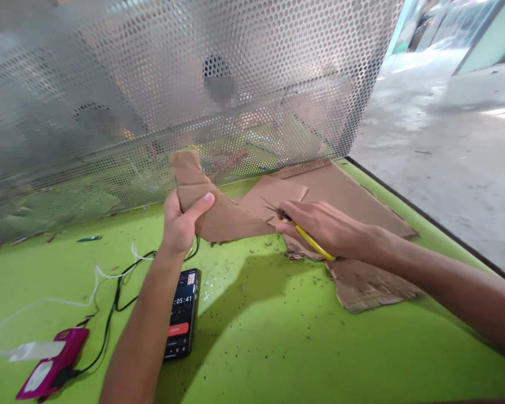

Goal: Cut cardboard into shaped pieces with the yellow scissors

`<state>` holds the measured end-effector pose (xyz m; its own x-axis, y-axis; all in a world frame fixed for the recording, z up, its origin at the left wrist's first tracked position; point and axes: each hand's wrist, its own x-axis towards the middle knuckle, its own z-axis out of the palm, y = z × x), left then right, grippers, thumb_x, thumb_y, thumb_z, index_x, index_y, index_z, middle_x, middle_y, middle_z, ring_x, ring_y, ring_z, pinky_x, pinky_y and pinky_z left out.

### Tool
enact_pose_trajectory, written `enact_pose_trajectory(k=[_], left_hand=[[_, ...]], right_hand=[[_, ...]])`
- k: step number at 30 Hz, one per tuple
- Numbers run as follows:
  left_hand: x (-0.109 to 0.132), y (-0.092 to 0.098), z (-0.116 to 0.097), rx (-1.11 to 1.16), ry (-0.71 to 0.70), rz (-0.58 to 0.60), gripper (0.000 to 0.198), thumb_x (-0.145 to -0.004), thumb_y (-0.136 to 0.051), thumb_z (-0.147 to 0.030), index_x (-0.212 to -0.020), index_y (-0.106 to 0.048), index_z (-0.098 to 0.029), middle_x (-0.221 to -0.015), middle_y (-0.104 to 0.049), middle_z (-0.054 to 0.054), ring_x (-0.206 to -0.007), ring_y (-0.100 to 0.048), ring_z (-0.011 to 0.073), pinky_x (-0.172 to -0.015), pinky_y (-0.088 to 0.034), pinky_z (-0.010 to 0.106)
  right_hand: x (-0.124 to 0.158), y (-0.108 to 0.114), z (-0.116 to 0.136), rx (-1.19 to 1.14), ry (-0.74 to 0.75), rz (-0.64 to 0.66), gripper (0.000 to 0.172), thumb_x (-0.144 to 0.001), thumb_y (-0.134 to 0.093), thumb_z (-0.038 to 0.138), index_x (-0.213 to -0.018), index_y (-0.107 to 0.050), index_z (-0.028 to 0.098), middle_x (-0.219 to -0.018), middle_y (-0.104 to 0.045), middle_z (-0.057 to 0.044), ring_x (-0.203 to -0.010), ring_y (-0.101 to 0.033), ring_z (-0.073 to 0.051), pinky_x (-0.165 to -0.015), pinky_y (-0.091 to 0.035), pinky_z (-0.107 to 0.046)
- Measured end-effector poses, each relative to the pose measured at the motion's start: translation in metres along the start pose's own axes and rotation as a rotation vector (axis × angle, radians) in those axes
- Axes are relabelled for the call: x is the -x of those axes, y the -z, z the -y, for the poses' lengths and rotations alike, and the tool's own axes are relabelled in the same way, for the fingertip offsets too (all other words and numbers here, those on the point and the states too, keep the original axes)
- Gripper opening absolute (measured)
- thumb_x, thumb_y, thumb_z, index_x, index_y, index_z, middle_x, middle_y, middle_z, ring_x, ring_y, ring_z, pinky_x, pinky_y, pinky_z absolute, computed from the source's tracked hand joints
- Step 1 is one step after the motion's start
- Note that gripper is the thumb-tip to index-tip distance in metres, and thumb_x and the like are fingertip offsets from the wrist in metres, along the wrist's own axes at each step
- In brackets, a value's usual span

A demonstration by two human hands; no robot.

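My left hand (pixel 185 221) is closed on a cut piece of brown cardboard (pixel 219 213), thumb on the near face. The piece is held above the green table, with a narrow arm pointing up and a tapering end toward the right. In my right hand (pixel 320 221) is a pair of scissors (pixel 309 238) with yellow handles. Their thin, pointed blades are apart and aim left, close to the tapering end of the piece. Whether the blades touch it I cannot tell. Behind and under my right hand lie larger cardboard sheets (pixel 353 196) and a torn-edged scrap (pixel 370 286).
A perforated metal panel (pixel 252 73) rises along the back of the green table (pixel 252 348). A phone (pixel 185 314) lies by my left forearm. Farther left are a magenta power strip (pixel 73 342), white and black cables (pixel 118 292) and a small green pen-like object (pixel 89 239).
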<state>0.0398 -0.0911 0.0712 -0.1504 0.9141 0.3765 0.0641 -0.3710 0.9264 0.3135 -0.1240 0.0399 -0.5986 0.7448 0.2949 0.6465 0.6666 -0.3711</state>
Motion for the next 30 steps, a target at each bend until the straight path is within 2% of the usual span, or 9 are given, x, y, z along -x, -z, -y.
enact_pose_trajectory(k=[8, 17, 25, 30], left_hand=[[0.006, -0.005, 0.001, 0.045, 0.029, 0.095, 0.028, -0.065, -0.090, -0.028, -0.086, -0.074, -0.020, -0.085, -0.075, 0.002, -0.071, -0.065, 0.0167, -0.066, -0.055, 0.029], [0.006, -0.005, 0.000, 0.045, 0.012, 0.074, 0.028, -0.064, -0.091, -0.028, -0.085, -0.075, -0.019, -0.084, -0.076, 0.002, -0.070, -0.065, 0.0155, -0.065, -0.055, 0.028], [0.003, -0.002, -0.001, 0.083, -0.020, 0.043, 0.030, -0.063, -0.092, -0.026, -0.086, -0.074, -0.019, -0.082, -0.075, 0.001, -0.070, -0.065, 0.0154, -0.066, -0.054, 0.028], [0.005, -0.002, -0.001, 0.054, -0.015, 0.063, 0.029, -0.063, -0.091, -0.027, -0.085, -0.074, -0.019, -0.082, -0.075, 0.002, -0.069, -0.064, 0.0146, -0.063, -0.052, 0.027]], right_hand=[[-0.002, -0.003, 0.019, 0.091, -0.007, 0.157, 0.039, -0.108, -0.033, 0.049, -0.098, -0.052, 0.016, -0.086, -0.065, -0.009, -0.065, -0.055, -0.020, -0.059, -0.030, -0.030], [-0.001, -0.005, 0.021, 0.164, -0.021, 0.167, 0.039, -0.107, -0.035, 0.048, -0.100, -0.053, 0.015, -0.088, -0.068, -0.010, -0.067, -0.060, -0.021, -0.058, -0.029, -0.030], [0.000, 0.000, 0.017, 0.153, 0.014, 0.174, 0.041, -0.107, -0.034, 0.050, -0.100, -0.053, 0.015, -0.087, -0.066, -0.009, -0.066, -0.059, -0.020, -0.058, -0.030, -0.030], [0.001, 0.000, 0.017, 0.148, 0.029, 0.207, 0.038, -0.107, -0.037, 0.048, -0.105, -0.055, 0.014, -0.091, -0.068, -0.010, -0.072, -0.063, -0.022, -0.060, -0.032, -0.030]])
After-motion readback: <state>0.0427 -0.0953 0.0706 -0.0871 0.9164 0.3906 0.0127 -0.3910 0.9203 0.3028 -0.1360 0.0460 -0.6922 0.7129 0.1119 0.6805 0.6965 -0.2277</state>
